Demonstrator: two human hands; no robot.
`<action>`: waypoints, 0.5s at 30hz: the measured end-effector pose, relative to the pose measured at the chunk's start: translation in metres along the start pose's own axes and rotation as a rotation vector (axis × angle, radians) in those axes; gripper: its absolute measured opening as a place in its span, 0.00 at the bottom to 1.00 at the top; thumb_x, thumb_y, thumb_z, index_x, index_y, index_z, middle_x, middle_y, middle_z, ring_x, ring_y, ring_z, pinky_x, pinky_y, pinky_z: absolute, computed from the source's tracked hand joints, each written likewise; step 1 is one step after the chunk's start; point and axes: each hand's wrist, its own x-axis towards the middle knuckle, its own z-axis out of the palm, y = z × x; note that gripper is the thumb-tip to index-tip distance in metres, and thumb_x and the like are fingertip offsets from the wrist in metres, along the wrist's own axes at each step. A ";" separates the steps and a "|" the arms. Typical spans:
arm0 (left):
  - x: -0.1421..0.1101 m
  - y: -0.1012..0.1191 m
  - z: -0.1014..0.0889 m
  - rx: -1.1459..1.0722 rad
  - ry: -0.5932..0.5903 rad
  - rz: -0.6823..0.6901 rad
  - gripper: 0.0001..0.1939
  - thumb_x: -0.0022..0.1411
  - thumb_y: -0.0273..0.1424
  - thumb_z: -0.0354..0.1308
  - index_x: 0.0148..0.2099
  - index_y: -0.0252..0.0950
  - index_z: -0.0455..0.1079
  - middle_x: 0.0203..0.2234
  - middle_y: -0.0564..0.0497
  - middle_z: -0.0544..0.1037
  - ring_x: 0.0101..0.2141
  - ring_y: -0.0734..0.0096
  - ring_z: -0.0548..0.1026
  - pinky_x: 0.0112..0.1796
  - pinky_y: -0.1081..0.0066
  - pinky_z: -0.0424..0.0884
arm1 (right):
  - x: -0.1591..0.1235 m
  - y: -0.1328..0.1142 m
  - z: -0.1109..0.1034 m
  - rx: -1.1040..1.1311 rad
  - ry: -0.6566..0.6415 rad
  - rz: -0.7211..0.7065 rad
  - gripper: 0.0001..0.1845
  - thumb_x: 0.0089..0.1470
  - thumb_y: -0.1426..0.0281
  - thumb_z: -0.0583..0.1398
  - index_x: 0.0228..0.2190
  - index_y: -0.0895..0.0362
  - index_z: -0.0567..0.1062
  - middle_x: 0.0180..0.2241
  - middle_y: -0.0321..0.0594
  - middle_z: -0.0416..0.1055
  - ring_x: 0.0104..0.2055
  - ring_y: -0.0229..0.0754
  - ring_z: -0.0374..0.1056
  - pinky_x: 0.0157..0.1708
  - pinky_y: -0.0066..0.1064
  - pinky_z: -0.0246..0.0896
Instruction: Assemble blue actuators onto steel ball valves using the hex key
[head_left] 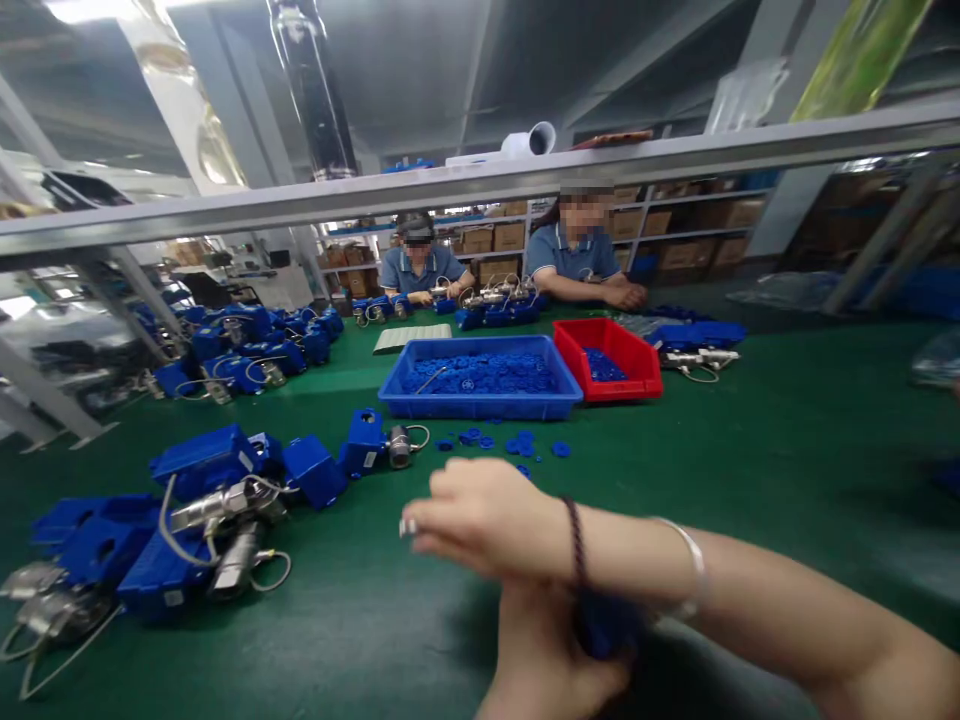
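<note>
My right hand (480,515) reaches across to the left in front of me, above the green table. Its fingers are pressed together, with a small whitish bit at their tips that is too small and blurred to name. Below the right wrist is my left hand (536,650), closed around a dark blue part (607,622). The right forearm hides most of that part, so its exact kind does not show. Small blue discs (523,445) lie loose on the table just beyond the right hand.
A blue tray (480,408) full of small blue discs stands ahead, beside a red bin (637,385). Blue boxes with metal valves (236,500) are heaped at left. A shelf beam (480,180) crosses above. Two co-workers (420,268) sit across the table.
</note>
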 end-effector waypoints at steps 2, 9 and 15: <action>0.000 0.000 -0.005 -0.162 -0.034 0.072 0.25 0.35 0.35 0.67 0.41 0.42 0.73 0.46 0.50 0.74 0.44 0.57 0.72 0.42 0.59 0.77 | 0.056 0.008 -0.025 0.063 -0.087 0.088 0.19 0.44 0.77 0.62 0.41 0.55 0.77 0.39 0.43 0.74 0.44 0.48 0.69 0.49 0.38 0.64; -0.006 -0.002 -0.007 -0.354 -0.091 0.035 0.30 0.35 0.26 0.67 0.45 0.45 0.70 0.56 0.47 0.65 0.50 0.48 0.66 0.46 0.47 0.71 | 0.049 0.092 -0.077 0.018 -0.102 0.329 0.13 0.43 0.75 0.54 0.27 0.62 0.78 0.28 0.44 0.76 0.32 0.44 0.72 0.36 0.31 0.68; -0.003 0.004 -0.007 -0.312 -0.082 0.008 0.28 0.36 0.26 0.67 0.44 0.44 0.70 0.57 0.45 0.62 0.49 0.47 0.67 0.44 0.47 0.72 | -0.167 0.096 -0.096 -0.132 0.263 0.398 0.23 0.56 0.56 0.49 0.38 0.55 0.78 0.32 0.44 0.76 0.33 0.48 0.74 0.31 0.33 0.71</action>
